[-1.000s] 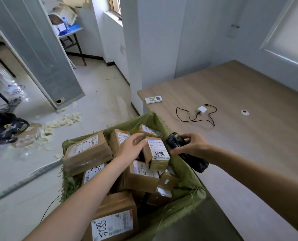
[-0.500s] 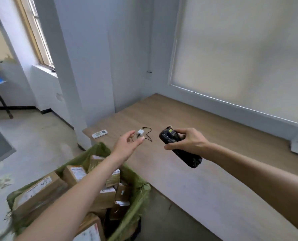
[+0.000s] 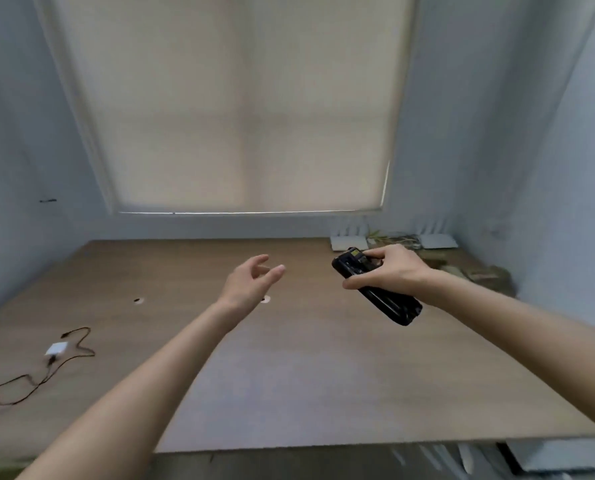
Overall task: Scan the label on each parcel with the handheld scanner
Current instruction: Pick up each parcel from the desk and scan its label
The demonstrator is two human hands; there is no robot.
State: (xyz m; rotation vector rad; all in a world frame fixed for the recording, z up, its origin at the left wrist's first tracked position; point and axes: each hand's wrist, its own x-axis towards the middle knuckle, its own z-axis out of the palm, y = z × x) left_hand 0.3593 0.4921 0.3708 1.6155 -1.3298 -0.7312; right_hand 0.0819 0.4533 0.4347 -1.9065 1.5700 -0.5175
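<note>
While both bare forearms reach out over the wide wood-grain table (image 3: 289, 375), the near left part of its top carries a small white charger block (image 3: 56, 349) with a thin dark cable (image 3: 29, 386) looped loosely beside it. Farther in, the left hand (image 3: 251, 282) hovers above the table with its fingers (image 3: 272, 273) loosely spread and slightly curled, holding nothing. Two small round holes in the tabletop lie near it, one just under the wrist and one well to the left. To the right, at about the same depth, the right hand (image 3: 389, 270) grips the black handheld scanner (image 3: 375, 289) across its upper body, fingers curled over the top and thumb wrapped beneath. The scanner is tilted, its head up and toward the left, its lower end slanting down to the right, held clear of the table. Beyond it, at the far right corner of the table, lie two flat white devices (image 3: 349, 242) and a blurred heap of greenish clutter (image 3: 476, 275). Behind the table a drawn beige roller blind (image 3: 240, 116) covers the window between pale blue walls.
</note>
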